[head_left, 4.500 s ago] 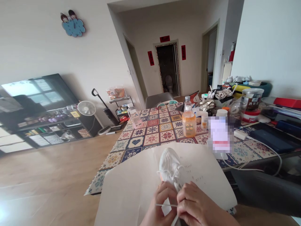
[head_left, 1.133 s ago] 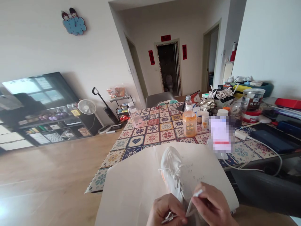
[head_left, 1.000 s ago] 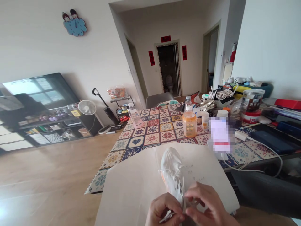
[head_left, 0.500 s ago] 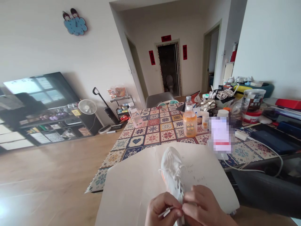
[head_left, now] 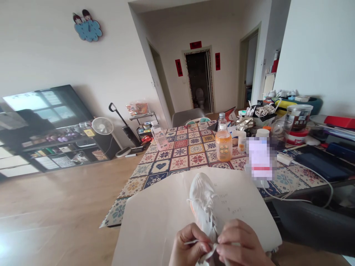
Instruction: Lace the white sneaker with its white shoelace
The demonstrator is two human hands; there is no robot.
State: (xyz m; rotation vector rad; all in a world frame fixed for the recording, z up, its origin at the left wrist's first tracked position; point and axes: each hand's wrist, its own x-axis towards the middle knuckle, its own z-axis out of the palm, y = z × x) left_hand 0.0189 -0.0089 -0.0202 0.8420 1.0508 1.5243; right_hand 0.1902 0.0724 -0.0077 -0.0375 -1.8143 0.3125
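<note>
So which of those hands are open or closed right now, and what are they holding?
Left hand: closed, pinching a white shoelace.
Right hand: closed, also on the white shoelace.

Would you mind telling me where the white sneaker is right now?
In the head view, the white sneaker sits low in the centre, between the left hand and right hand, over a large sheet of paper.

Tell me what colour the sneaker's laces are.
The laces are white, best seen in the head view.
</note>
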